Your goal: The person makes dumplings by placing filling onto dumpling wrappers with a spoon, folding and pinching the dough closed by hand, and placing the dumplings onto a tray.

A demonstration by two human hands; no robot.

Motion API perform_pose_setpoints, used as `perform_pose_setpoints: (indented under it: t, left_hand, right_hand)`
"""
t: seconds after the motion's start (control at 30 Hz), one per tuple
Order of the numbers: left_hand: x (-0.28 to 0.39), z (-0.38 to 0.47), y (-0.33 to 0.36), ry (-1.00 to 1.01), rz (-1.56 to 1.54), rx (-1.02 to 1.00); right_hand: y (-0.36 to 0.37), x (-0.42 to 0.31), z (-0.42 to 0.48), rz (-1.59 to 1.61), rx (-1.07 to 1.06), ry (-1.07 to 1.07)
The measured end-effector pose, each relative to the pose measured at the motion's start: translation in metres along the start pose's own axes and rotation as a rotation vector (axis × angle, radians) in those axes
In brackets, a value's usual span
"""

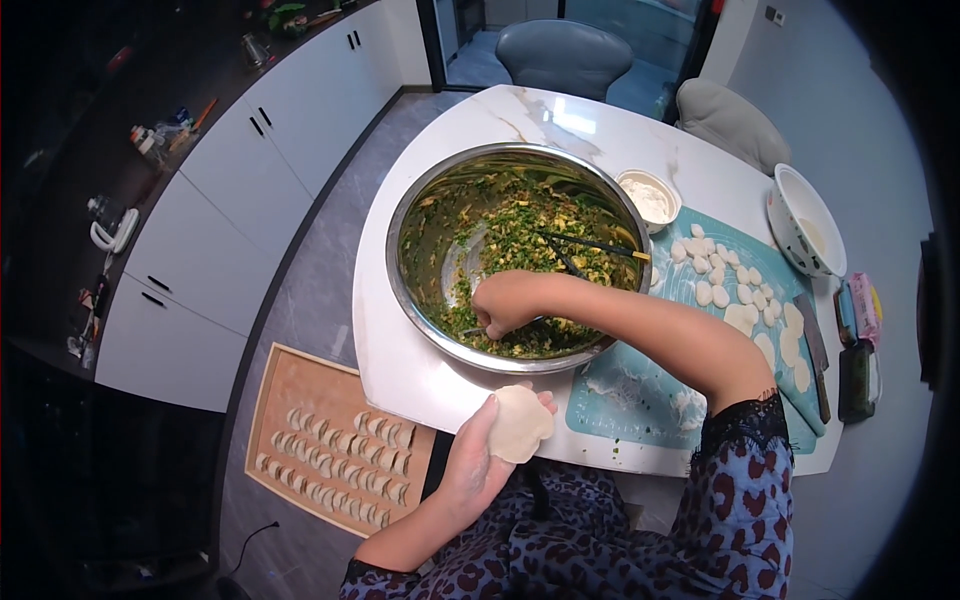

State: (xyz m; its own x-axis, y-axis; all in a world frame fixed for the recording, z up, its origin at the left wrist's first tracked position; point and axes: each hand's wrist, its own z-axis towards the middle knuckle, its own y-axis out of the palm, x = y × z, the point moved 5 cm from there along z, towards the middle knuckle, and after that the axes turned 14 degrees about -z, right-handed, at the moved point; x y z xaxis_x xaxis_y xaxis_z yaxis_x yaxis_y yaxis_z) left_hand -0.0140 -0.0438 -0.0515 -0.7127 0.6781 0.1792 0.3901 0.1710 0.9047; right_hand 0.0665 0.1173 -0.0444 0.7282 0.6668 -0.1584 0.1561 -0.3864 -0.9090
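Observation:
A flat round dough wrapper (519, 424) lies across the palm and fingers of my left hand (480, 457), held below the bowl's near rim. My right hand (507, 303) reaches inside a large stainless steel bowl (517, 367), its fingers closed on a metal utensil, mostly hidden, that dips into the filling (525, 232) of chopped greens and yellow bits. Dark chopsticks (600, 244) with a gold-coloured end lean in the same bowl. Small dough pieces (703, 292) and rolled wrappers (790, 341) lie on a floured teal mat (637, 405) to the right.
A bowl of flour (646, 199) stands behind the mat. A cleaver (814, 345) lies at its right edge, near a white bowl (784, 225). Lower left, a wooden tray (300, 367) holds rows of dumplings (330, 461). Chairs (564, 56) stand beyond the white table (465, 120).

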Motion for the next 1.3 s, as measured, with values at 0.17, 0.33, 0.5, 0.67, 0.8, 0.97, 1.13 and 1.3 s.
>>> perform_pose_setpoints:
  t: [0.17,0.33,0.5,0.67,0.8,0.97,1.13,1.3]
  left_hand:
    - [0.000,-0.002,0.002,0.012,0.068,-0.045]
    - [0.001,-0.009,0.008,0.048,0.095,-0.049]
    - [0.010,-0.015,0.010,0.137,0.065,-0.012]
    - [0.008,-0.018,0.013,0.102,0.073,-0.026]
    - [0.003,-0.022,0.019,0.059,0.087,-0.026]
    - [0.002,-0.019,0.018,0.038,0.032,-0.087]
    - [0.006,-0.021,0.019,0.042,0.074,-0.054]
    - [0.008,-0.020,0.016,0.043,0.079,-0.065]
  right_hand:
    - [-0.028,0.017,-0.014,0.064,0.122,0.082]
    - [-0.047,0.039,-0.044,0.227,0.357,0.093]
    - [-0.049,0.036,-0.080,0.236,0.360,0.186]
    - [-0.055,0.029,-0.095,0.192,0.317,0.177]
    - [-0.070,0.033,-0.091,0.157,0.468,0.158]
    - [-0.073,0.036,-0.063,0.176,0.650,0.049]
    - [-0.061,0.032,-0.042,0.098,0.606,-0.001]
    - [-0.059,0.027,-0.058,0.339,0.448,-0.007]
